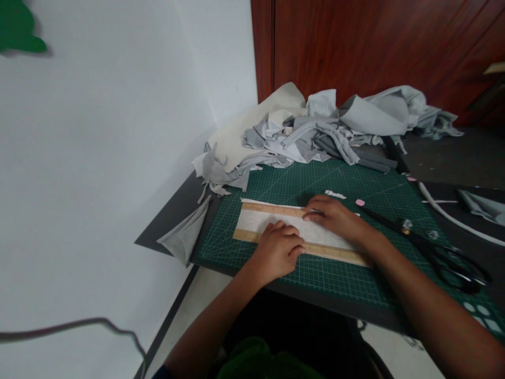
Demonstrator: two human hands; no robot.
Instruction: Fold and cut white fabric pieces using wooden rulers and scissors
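Note:
A strip of white fabric (252, 218) lies flat on the green cutting mat (224, 239). Two wooden rulers rest along it, a far ruler (272, 209) by its back edge and a near ruler (335, 252) by its front edge. My left hand (279, 250) is closed over the near ruler, fingers curled past it onto the fabric and thumb at its front edge. With thumb and fingers, my right hand (335, 216) grips the far ruler; that ruler's right part is hidden under the hand.
Black-handled scissors (428, 245) lie on the mat's right side, near a pink piece (360, 202) and a white scrap (335, 195). Grey fabric scraps (300, 137) are heaped at the back. A folded grey cloth (187, 231) hangs at the left edge, beside the white wall (118, 158).

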